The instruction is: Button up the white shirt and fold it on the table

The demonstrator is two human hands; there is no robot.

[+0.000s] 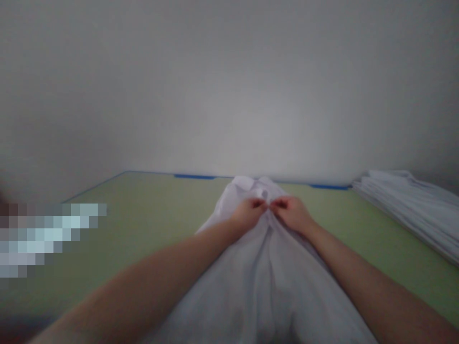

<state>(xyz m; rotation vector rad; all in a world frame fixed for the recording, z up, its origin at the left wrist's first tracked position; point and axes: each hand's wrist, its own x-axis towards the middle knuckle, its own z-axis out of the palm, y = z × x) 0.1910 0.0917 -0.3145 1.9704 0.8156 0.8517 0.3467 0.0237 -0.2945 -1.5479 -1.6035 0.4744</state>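
A white shirt (265,282) lies lengthwise on the green table (150,224), its collar at the far end by the wall. My left hand (249,212) and my right hand (292,212) meet just below the collar. Both are closed in a pinch on the shirt's front, fingertips almost touching each other. The picture is blurred, so the small thing between the fingertips cannot be made out. Both forearms stretch over the shirt toward the collar.
A stack of folded white cloth (412,205) sits at the table's right side. A bare pale wall (229,86) stands right behind the table, with blue tape (195,176) along the far edge. A pixelated patch (46,234) covers the left.
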